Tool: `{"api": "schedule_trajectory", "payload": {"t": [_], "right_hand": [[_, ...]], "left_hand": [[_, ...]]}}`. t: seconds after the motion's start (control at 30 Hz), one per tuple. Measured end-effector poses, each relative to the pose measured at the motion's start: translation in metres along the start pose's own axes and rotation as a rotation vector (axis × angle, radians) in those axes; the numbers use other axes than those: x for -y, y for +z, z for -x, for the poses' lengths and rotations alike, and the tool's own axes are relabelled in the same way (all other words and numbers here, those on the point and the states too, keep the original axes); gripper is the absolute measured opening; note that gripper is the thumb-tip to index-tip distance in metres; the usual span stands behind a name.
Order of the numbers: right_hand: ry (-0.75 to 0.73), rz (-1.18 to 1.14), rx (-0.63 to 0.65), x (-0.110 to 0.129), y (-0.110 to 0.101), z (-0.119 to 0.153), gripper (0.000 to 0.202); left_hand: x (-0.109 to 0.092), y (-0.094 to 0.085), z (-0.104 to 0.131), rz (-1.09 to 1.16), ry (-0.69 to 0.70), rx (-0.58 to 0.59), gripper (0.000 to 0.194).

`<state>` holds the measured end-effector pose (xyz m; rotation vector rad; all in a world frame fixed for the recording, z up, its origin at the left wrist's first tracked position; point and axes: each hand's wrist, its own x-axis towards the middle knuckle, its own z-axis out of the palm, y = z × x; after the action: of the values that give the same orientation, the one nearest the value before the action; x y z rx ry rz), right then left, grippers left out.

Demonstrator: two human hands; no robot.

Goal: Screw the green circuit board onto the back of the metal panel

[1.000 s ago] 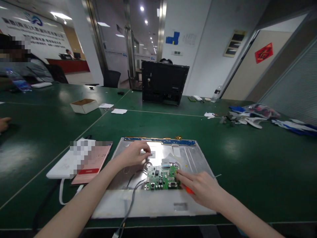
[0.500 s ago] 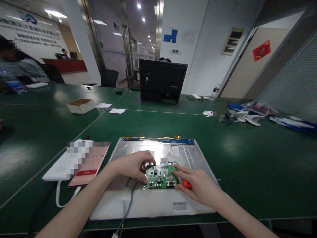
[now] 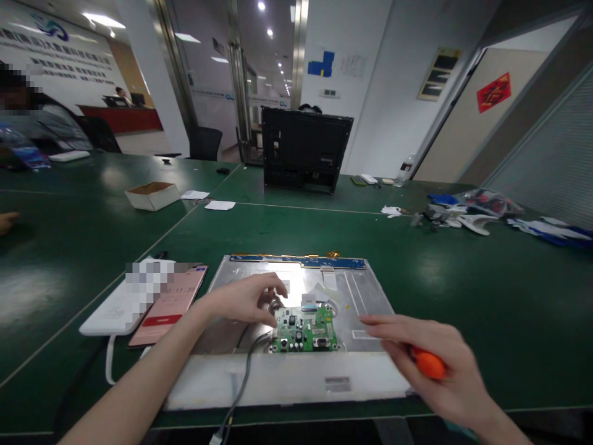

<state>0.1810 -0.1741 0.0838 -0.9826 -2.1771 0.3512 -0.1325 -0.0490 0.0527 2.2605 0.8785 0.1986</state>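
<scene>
A green circuit board (image 3: pixel 303 330) lies on the metal back of a flat display panel (image 3: pixel 370 290). My left hand (image 3: pixel 252 300) is at the board's left edge, thumb and fingers apart around the corner; whether it touches is unclear. Grey cables (image 3: pixel 245 377) run from the board's left side over the panel's front edge. My right hand (image 3: pixel 430 358), slightly blurred, is above the panel's right edge, away from the board. Its fingers curl round an orange-handled screwdriver (image 3: pixel 428 363); only the rounded handle shows, the shaft is hidden.
A white power bank (image 3: pixel 109 309) and a pink-screened phone (image 3: pixel 173 303) lie left of the panel. Farther back are an open white box (image 3: pixel 152 196), paper slips (image 3: pixel 220 205) and a black monitor housing (image 3: pixel 306 151). Plastic bags and scraps (image 3: pixel 467 213) lie right. Another person (image 3: pixel 50 123) sits far left.
My right hand has left the board's right edge and moved right and towards me with the orange-handled screwdriver. My left hand's fingers have lifted slightly from the board.
</scene>
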Motion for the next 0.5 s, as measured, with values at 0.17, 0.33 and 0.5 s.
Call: {"api": "schedule_trajectory", "payload": {"t": [0.17, 0.33, 0.5], "right_hand": [[0.231, -0.468, -0.392, 0.005, -0.013, 0.004, 0.034], [0.436, -0.890, -0.102, -0.034, 0.033, 0.008, 0.049], [0.568, -0.963, -0.190, -0.058, 0.069, 0.024, 0.043]], "left_hand": [[0.016, 0.002, -0.005, -0.043, -0.038, -0.233, 0.030], [0.028, 0.021, -0.018, -0.043, -0.042, -0.376, 0.023], [0.033, 0.033, -0.030, -0.073, -0.039, -0.452, 0.025]]}}
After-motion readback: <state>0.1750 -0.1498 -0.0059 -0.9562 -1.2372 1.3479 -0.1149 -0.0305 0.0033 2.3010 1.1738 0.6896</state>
